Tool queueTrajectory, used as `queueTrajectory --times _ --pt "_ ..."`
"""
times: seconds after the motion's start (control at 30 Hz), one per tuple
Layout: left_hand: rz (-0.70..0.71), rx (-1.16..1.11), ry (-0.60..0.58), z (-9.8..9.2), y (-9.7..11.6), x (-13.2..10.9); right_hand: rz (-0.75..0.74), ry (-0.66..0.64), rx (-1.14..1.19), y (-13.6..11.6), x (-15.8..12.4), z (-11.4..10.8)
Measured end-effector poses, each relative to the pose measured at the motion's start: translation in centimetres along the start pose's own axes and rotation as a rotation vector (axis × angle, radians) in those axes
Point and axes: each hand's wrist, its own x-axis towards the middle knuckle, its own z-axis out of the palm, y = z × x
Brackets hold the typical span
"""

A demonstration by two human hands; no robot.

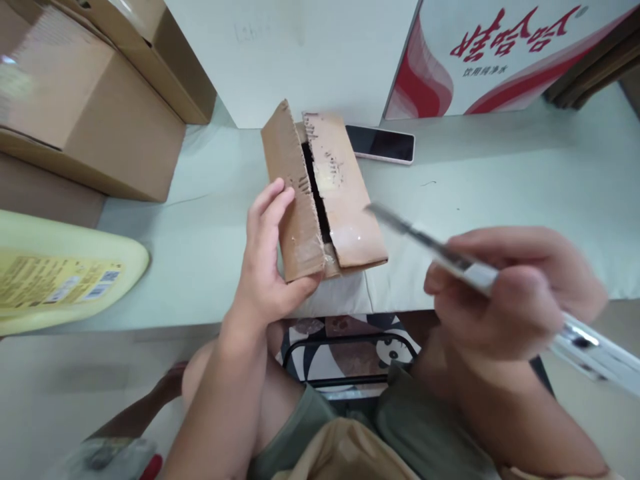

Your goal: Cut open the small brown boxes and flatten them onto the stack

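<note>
A small brown cardboard box (350,193) sits near the table's front edge, its two top flaps parted by a dark gap with ragged, torn edges. My left hand (267,250) grips the box's left side, fingers on the left flap and thumb at the near end. To the right of the box, my right hand (515,293) is closed around a utility knife (480,275). The knife's blade is out and points left toward the right flap; it looks slightly blurred, and I cannot tell whether it touches the cardboard.
A smartphone (383,144) lies behind the box. Large cardboard boxes (130,133) stand at the left, with a yellow bottle (70,273) lying in front of them. A white panel (300,60) and a red-and-white printed carton (500,67) line the back of the table (500,193).
</note>
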Motion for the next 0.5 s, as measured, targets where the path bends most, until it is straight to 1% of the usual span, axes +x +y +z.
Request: queueTrajectory --times 0.07,0.1,0.13,0.23,0.3,0.4,0.5 --pt "-0.029 0.007 0.004 0.0 -0.2 -0.1 -0.024 0.177 -0.023 0.9 0.7 0.3" --pt "-0.04 0.005 0.007 0.0 -0.2 -0.2 -0.02 0.205 -0.07 1.5 1.1 0.4" --pt "-0.05 0.003 0.01 0.0 -0.3 -0.2 0.011 0.176 -0.157 2.1 1.4 0.5" --pt "-0.082 0.012 0.001 0.0 -0.5 -0.2 0.11 -0.054 -0.502 4.4 2.1 0.5" --pt "-0.094 0.0 0.0 0.0 -0.6 -0.2 0.166 -0.213 -0.658 6.1 2.3 0.4" --pt "-0.093 -0.034 0.01 -0.1 -0.6 -0.2 0.261 -0.396 -0.761 7.9 2.4 0.5" --pt "-0.118 -0.046 0.01 -0.2 -0.5 -0.3 0.301 -0.496 -0.796 8.4 2.4 0.9"
